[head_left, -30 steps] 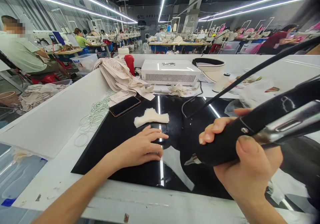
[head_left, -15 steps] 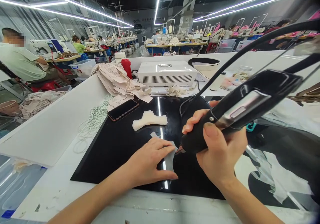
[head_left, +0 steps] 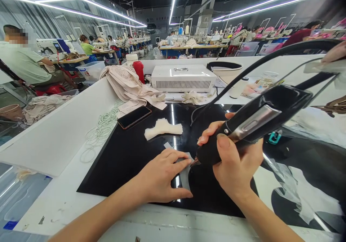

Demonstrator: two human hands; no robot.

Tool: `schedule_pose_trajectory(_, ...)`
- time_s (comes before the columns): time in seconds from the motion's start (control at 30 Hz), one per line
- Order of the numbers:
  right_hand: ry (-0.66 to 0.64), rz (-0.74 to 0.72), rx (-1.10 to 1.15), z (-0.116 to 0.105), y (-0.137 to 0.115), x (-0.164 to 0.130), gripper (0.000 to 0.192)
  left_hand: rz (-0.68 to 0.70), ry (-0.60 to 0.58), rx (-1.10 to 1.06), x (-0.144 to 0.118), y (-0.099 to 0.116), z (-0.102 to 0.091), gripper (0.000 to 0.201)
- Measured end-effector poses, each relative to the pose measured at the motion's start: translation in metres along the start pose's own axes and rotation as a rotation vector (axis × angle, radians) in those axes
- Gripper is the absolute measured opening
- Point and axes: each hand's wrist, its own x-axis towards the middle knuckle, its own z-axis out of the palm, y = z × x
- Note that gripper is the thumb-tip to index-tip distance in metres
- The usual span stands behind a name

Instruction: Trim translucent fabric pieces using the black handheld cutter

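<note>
Glossy black work surface with a white border. Hand-held cutting tool: black body with a silver metal strip; black cable. Small fabric piece under the tool tip: pale grey. Folded fabric pad: cream. Smartphone: black screen, copper-toned edge. Coiled cords: white. Control box: white with a slotted front grille. Bottle: red. Heaped cloth: beige. Small clip: teal.

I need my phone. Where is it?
In the head view, the phone lies left of centre on the black mat, between the cord coil and the white pad.
</note>
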Motion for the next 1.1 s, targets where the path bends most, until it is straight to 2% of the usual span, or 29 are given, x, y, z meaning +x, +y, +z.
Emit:
schedule_pose_trajectory(0.3, 0.013, 0.076, 0.079, 0.004, -0.008, -0.01, 0.045, -0.012, -0.008, -0.018, 0.001, 0.0, -0.001, 0.081)
schedule_pose_trajectory(0.5, -0.022, 0.086, 0.091, 0.004, -0.01, -0.012, 0.038, -0.008, 0.001, -0.013, 0.001, -0.001, 0.001, 0.08)
schedule_pose_trajectory(0.7, 0.021, 0.151, 0.105, 0.0, -0.022, -0.018, 0.045, 0.0, -0.001, -0.006, 0.002, -0.001, -0.001, 0.083)
schedule_pose_trajectory(0.87, -0.025, 0.141, 0.099, -0.005, -0.026, -0.026, 0.046, 0.0, 0.0, 0.001, 0.002, 0.001, -0.001, 0.082)
schedule_pose_trajectory(1.1, -0.021, 0.142, 0.115, -0.006, -0.024, -0.028, 0.041, 0.002, 0.011, 0.021, 0.001, 0.001, -0.002, 0.081)
